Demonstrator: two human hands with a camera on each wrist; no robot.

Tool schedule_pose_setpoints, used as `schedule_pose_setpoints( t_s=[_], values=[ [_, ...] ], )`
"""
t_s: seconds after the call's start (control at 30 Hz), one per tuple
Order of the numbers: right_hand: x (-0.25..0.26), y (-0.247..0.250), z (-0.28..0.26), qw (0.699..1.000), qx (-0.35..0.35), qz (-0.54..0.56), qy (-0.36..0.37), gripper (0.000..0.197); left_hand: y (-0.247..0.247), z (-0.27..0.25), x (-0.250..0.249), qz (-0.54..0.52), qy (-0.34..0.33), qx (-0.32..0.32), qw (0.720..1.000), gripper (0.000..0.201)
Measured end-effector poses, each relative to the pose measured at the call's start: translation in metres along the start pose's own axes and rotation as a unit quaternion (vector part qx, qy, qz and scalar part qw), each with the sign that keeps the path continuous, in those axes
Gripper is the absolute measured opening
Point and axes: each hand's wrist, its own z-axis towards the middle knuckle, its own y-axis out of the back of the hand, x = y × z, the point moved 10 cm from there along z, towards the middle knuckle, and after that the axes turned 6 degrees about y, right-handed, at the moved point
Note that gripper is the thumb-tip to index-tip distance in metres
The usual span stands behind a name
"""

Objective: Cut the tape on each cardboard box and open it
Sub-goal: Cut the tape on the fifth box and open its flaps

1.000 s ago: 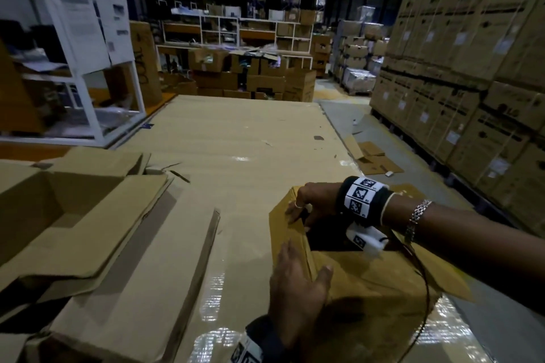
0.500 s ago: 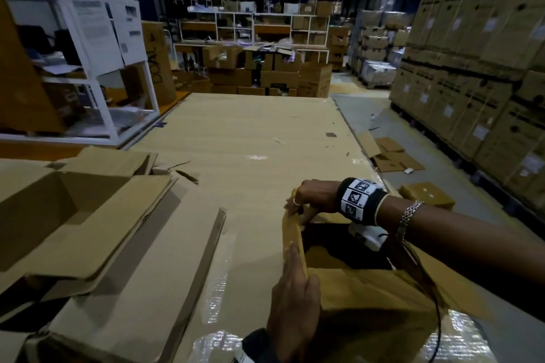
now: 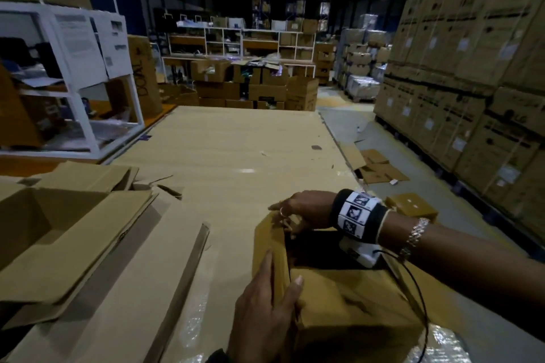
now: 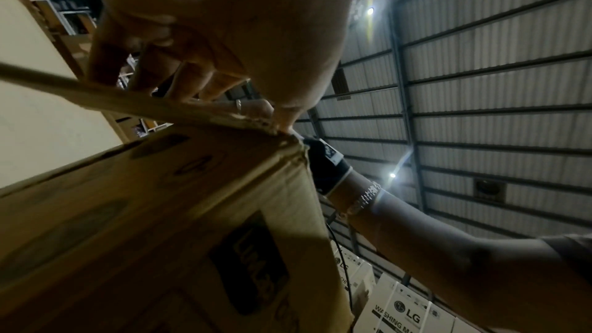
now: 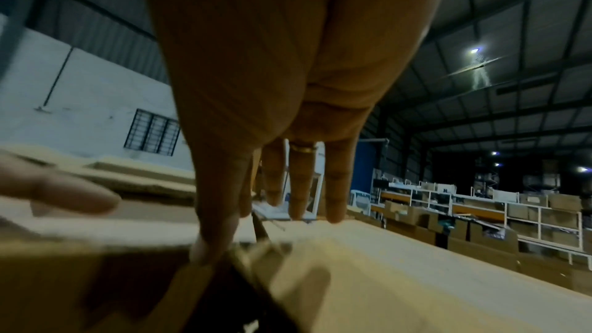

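The left hand (image 3: 265,312) is laid against the raised left flap (image 3: 269,247) of the box (image 3: 354,303), fingers straight outside and the thumb hooked over its top edge. The right hand (image 3: 303,211) is pinching the flap's far end. The box stands at the near right corner of the cardboard-covered table (image 3: 236,150), its top already open and dark inside. The flap is probably best folded outward evenly by both hands along its crease, so that tearing is avoided.
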Motion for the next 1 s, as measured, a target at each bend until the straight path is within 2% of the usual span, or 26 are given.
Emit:
schedule_pose_setpoints(
  t_s=[0.13,0.23,0.33,0.4,0.5,0.57,0.67,0.77,0.87,1.0],
  values=[
    [0.01,0.024,-0.051,0.999,-0.026,0.038,-0.027,0.046,0.01,-0.002,-0.018,-0.002,-0.074,0.004,0.997,0.085],
    [0.026,0.015,-0.087,0.996,-0.008,0.077,-0.037,0.042,0.009,-0.001,-0.032,0.03,-0.135,0.017,0.99,0.081],
    [0.036,-0.019,-0.115,0.987,0.032,0.131,-0.091,0.064,0.0,0.002,-0.037,0.087,-0.169,0.036,0.981,0.084],
    [0.039,-0.041,-0.128,0.979,0.06,0.144,-0.13,0.077,-0.011,0.003,-0.04,0.139,-0.179,0.072,0.971,0.088],
    [0.048,-0.057,-0.14,0.969,0.075,0.167,-0.164,0.075,-0.019,-0.001,-0.042,0.175,-0.184,0.102,0.962,0.09],
    [0.055,-0.057,-0.145,0.965,0.038,0.189,-0.18,0.075,-0.013,-0.005,-0.048,0.134,-0.201,0.074,0.967,0.08],
    [0.06,-0.04,-0.164,0.959,-0.057,0.17,-0.221,0.072,0.003,-0.017,-0.064,0.051,-0.239,0.002,0.97,0.06],
    [0.072,-0.018,-0.19,0.95,-0.156,0.124,-0.24,0.067,0.017,-0.03,-0.079,-0.006,-0.262,-0.05,0.964,0.057],
    [0.09,-0.003,-0.217,0.933,-0.241,0.097,-0.25,0.062,0.02,-0.041,-0.084,-0.087,-0.252,-0.033,0.963,0.056],
    [0.124,0.006,-0.246,0.914,-0.32,0.072,-0.237,0.036,0.016,-0.077,-0.094,-0.145,-0.288,0.045,0.945,0.031]
  ],
)
